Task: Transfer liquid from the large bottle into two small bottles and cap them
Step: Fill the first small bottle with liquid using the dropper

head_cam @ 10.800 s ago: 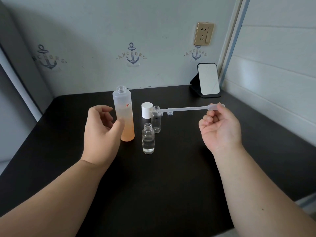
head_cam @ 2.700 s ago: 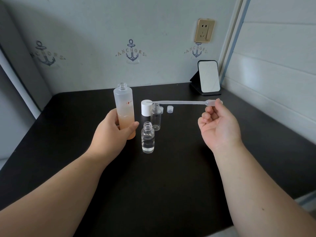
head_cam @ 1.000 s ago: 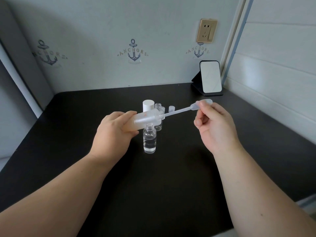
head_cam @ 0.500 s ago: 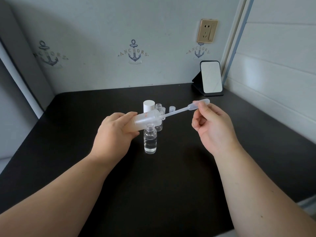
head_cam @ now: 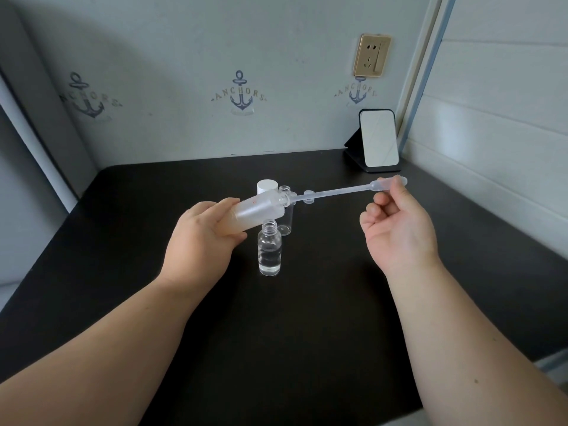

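The black, matte table (head_cam: 307,348) carries everything. Above its middle the left hand (head_cam: 199,241) wraps its grip round the lower body of the large frosted plastic bottle with peach-tinted liquid (head_cam: 256,210), tilted almost flat with its open mouth pointing right. That bottle looks light and fairly stiff, but smooth, so a full-hand hold round the body, as here, seems safest. The right hand (head_cam: 396,229) pinches the bulb of a long, translucent plastic pipette (head_cam: 338,192), whose thin tip sits in the bottle's mouth. The pipette appears soft and bendy; it is best held at the bulb and squeezed gently. Just below the large bottle's neck stands a small clear glass bottle partly filled with clear liquid (head_cam: 270,250), uncapped, probably fragile and easy to tip. Behind it a second small clear bottle (head_cam: 286,222) looks empty. Farther back stand a white cylindrical cap (head_cam: 266,186) and a tiny clear cap (head_cam: 308,196).
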The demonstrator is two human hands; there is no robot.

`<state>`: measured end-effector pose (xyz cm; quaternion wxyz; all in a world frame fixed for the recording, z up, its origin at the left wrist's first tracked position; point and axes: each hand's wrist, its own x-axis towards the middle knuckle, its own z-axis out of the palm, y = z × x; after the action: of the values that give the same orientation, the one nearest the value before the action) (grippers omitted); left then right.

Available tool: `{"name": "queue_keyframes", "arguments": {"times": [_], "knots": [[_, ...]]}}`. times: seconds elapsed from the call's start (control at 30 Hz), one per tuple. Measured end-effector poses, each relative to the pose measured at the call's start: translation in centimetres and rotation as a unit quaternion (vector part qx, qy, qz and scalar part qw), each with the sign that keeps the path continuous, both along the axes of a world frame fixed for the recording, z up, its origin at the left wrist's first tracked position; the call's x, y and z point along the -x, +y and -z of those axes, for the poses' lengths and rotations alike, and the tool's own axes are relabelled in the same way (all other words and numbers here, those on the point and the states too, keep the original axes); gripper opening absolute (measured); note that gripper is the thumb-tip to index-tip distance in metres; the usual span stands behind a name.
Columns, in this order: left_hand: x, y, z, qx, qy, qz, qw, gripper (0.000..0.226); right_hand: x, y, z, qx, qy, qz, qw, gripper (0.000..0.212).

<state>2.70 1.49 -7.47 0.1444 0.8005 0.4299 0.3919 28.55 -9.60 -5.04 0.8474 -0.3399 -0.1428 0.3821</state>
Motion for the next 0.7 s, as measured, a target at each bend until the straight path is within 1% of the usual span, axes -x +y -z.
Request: {"name": "queue_keyframes", "arguments": {"times": [0.13, 0.23, 0.43, 0.57, 0.7], "knots": [[0.11, 0.07, -0.08, 0.011, -0.015, -0.008, 1.0, 0.054, -0.39, -0.09, 0.06, -0.017, 0.068, 0.023, 0.997, 0.019], [0.07, 0.05, -0.23, 0.019, -0.025, -0.01, 0.999, 0.045, -0.52, -0.15, 0.08, -0.025, 0.08, 0.027, 0.996, 0.023], [-0.03, -0.16, -0.49, 0.065, -0.07, 0.003, 0.995, 0.033, -0.45, -0.14, -0.01, -0.031, 0.081, 0.014, 0.996, 0.032], [-0.21, -0.21, -0.42, 0.088, -0.084, -0.003, 0.993, 0.036, -0.4, -0.16, 0.04, -0.033, 0.062, 0.001, 0.998, 0.029], [-0.38, -0.12, -0.38, 0.11, -0.077, -0.012, 0.991, 0.043, -0.3, 0.08, 0.15, -0.026, 0.041, -0.006, 0.999, 0.035]]}}
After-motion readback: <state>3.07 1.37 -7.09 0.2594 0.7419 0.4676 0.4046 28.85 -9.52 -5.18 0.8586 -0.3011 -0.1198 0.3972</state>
